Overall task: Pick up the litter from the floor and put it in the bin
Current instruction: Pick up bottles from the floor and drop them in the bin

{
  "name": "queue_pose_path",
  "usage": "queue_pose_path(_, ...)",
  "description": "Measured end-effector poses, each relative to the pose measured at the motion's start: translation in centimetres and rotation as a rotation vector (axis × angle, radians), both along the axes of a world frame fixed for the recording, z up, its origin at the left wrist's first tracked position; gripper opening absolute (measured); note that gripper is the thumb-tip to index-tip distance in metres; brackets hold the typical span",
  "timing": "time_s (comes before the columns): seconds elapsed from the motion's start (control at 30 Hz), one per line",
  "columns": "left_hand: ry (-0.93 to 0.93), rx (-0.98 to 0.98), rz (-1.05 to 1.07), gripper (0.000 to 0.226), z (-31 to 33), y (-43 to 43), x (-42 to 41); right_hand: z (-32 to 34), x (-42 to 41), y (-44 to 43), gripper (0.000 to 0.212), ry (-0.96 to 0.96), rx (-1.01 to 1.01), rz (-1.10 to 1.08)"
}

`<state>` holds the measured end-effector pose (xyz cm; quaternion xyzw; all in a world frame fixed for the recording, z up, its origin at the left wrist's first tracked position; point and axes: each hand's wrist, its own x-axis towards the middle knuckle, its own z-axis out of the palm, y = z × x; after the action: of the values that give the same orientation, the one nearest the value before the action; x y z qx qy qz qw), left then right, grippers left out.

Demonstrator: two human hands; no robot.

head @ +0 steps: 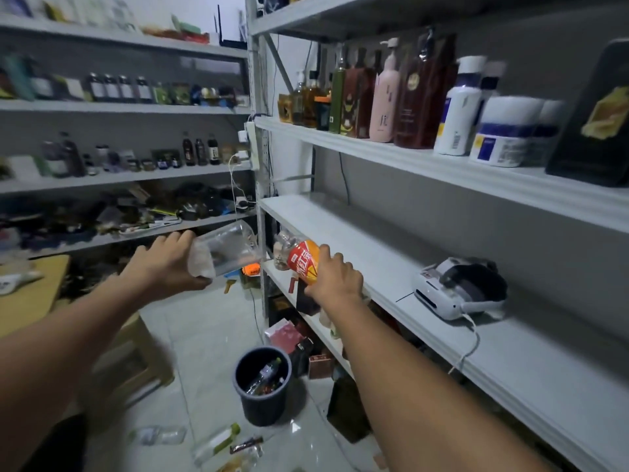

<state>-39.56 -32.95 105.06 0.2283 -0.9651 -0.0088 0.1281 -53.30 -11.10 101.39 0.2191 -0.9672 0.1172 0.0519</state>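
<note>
Two pieces of litter are up at chest height, one in each hand. The left hand [166,264] has its fingers curled round the base end of a clear plastic container [228,250], tipped on its side with the mouth facing away. The right hand [335,281] wraps the lower body of an orange-labelled bottle [303,258], neck pointing forward.

Both look like thin, empty plastic: light, smooth, and likely to dent under a hard squeeze. I would judge a loose wrap round the body enough, and either should drop without harm.

The bin [262,386] stands on the tiled floor well below the hands, roughly between the two forearms, with bottles already inside it and its mouth open upward. More litter lies on the tiles nearer the person: a clear bottle [158,436], a green-capped bottle [218,442] and a dark wrapper [246,444], close together and short of the bin.

Room is tight on the right. The shelf edge [374,253] runs just beside the right hand, and a dark box [347,410] sits near the bin on that side. A wooden table [30,291] closes the left. Between them the floor looks open enough for a straight drop from above.
</note>
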Motion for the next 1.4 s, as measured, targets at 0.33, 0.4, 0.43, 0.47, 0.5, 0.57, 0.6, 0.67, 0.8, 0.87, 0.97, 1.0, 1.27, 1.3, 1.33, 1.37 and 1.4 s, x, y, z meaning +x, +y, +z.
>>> queue_pose_path(0.33,-0.046,0.033,0.042,0.081,-3.3,-0.1,-0.6,-3.1,0.0,-0.9,0.091,-0.046,0.044,0.048)
queue_pose_path(0.4,-0.054,0.043,0.046,0.082,-4.1,-0.7,-1.4,-3.9,-0.6,-1.5,0.091,-0.064,0.045,0.053)
queue_pose_path(0.43,-0.058,0.044,0.048,0.082,-4.3,-1.1,-1.8,-4.1,-0.9,-1.8,0.09,-0.068,0.047,0.052)
queue_pose_path(0.47,-0.066,0.045,0.048,0.082,-4.6,-1.5,-2.3,-4.4,-1.4,-2.1,0.09,-0.07,0.051,0.05)
queue_pose_path(0.5,-0.074,0.043,0.047,0.082,-4.9,-2.0,-2.8,-4.7,-1.8,-2.5,0.089,-0.07,0.055,0.045)
queue_pose_path(0.57,-0.085,0.038,0.037,0.081,-5.4,-3.2,-4.1,-5.3,-2.9,-3.4,0.089,-0.072,0.069,0.034)
queue_pose_path(0.6,-0.093,0.034,0.03,0.08,-5.7,-3.8,-4.7,-5.5,-3.4,-3.9,0.089,-0.075,0.078,0.029)
queue_pose_path(0.67,-0.105,0.028,0.014,0.081,-6.2,-5.6,-6.3,-6.1,-4.7,-5.5,0.09,-0.079,0.089,0.015)
queue_pose_path(0.8,-0.14,0.017,-0.03,0.087,-7.5,-10.0,-10.2,-7.6,-8.0,-9.5,0.09,-0.092,0.091,-0.019)
queue_pose_path(0.87,-0.163,0.006,-0.04,0.086,-8.2,-12.6,-12.2,-8.4,-9.7,-12.0,0.091,-0.107,0.098,-0.036)
queue_pose_path(0.97,-0.208,0.024,-0.059,0.086,-9.8,-15.9,-15.0,-9.5,-11.9,-15.0,0.088,-0.12,0.099,-0.06)
queue_pose_path(1.0,-0.216,0.026,-0.066,0.086,-10.4,-16.9,-16.0,-10.0,-12.6,-16.0,0.088,-0.121,0.101,-0.07)
queue_pose_path(1.27,-0.226,0.184,-0.091,0.085,-17.5,-21.2,-20.5,-14.6,-16.1,-21.3,0.087,-0.139,0.148,-0.068)
queue_pose_path(1.3,-0.236,0.188,-0.087,0.085,-18.4,-21.6,-20.8,-15.3,-16.4,-21.7,0.087,-0.138,0.16,-0.066)
queue_pose_path(1.33,-0.247,0.183,-0.082,0.085,-19.1,-22.0,-21.1,-15.9,-16.7,-22.2,0.088,-0.132,0.17,-0.064)
queue_pose_path(1.37,-0.263,0.174,-0.084,0.085,-19.7,-22.4,-21.3,-16.6,-17.0,-22.5,0.088,-0.129,0.181,-0.062)
queue_pose_path(1.4,-0.279,0.161,-0.089,0.085,-20.3,-22.7,-21.6,-17.3,-17.2,-22.8,0.088,-0.126,0.191,-0.058)
